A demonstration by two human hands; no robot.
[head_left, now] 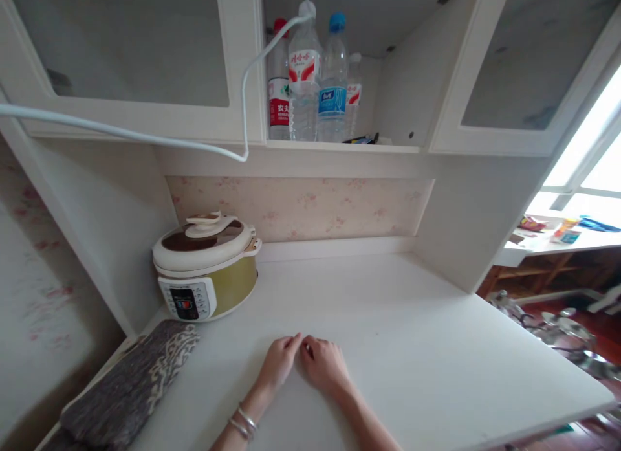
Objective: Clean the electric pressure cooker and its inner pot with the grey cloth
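My left hand [280, 360], with silver bangles [244, 422] on its wrist, rests on the white countertop [412, 347]. Its fingers are curled in. Beside it lies my right hand [324, 363], loosely closed on the same surface, the two hands nearly meeting at the fingertips. Nothing shows in either one. Nearest to them, at the back left, stands a green and white electric cooker [208, 270] with its lid on and a control panel at the front. A dark grey patterned cloth [130, 386] lies along the left edge.
Overhead, several plastic bottles, including a blue-capped bottle [333, 82], stand in an open cabinet [392, 101]. A white cable [169, 140] hangs across the front at the left. On the right, metal pots [557, 325] sit low by a windowside table [592, 241].
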